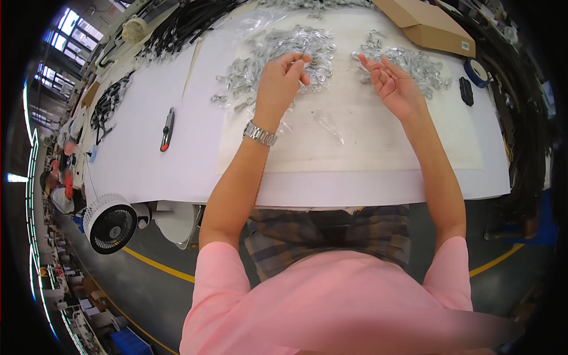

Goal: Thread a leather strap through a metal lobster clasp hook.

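Observation:
My left hand (283,80), with a metal-band watch (260,134) on its wrist, is over the larger pile of small silvery metal pieces (239,77). Its fingers are curled in and closed; what they hold, if anything, is too small to make out. At the near edge of the smaller silvery pile (423,70), my right hand (393,86) is turned palm up. Its fingers are loosely bent and apart, and I see nothing in them. Between the hands and nearer to me lies a crumpled clear plastic bag (328,125).
A cardboard box (429,26) sits at the far right, near a blue tape roll (476,73) and a black clip-like object (466,92). A box cutter (168,129) lies left. Black cords (177,26) heap at the far left. A fan (110,223) stands beside the table's near-left edge.

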Available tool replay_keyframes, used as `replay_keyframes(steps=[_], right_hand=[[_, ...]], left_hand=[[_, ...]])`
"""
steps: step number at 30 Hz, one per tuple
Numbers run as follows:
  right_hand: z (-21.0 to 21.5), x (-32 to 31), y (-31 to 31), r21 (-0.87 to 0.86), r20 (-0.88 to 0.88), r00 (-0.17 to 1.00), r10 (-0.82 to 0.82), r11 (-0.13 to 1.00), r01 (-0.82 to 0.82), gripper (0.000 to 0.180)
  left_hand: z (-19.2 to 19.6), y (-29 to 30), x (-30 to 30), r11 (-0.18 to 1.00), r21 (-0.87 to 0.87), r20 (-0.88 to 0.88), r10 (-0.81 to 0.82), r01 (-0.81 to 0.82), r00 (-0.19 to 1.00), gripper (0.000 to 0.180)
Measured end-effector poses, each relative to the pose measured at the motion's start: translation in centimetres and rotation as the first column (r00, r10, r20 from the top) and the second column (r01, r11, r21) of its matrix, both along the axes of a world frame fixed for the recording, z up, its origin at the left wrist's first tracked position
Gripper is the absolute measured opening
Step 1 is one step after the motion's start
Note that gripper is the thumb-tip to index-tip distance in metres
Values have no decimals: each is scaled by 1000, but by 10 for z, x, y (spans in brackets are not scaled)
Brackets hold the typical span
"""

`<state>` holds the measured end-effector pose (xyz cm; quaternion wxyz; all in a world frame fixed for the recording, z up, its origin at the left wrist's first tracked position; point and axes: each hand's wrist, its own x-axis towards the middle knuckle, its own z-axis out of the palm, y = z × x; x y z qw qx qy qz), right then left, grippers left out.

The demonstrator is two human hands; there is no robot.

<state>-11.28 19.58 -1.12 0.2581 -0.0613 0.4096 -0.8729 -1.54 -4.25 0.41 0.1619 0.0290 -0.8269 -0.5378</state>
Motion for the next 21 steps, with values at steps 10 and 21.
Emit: replay_keyframes(steps=[10,21], right_hand=[[-36,20,-77,492,-809,227,543,411,768,24],[-19,20,-37,437,-361,887,287,892,-111,16]], left_hand=[[-2,-13,-4,965,257,-42,68,-55,997,23],[-7,-25,-7,995,-55,93,83,-78,992,33]])
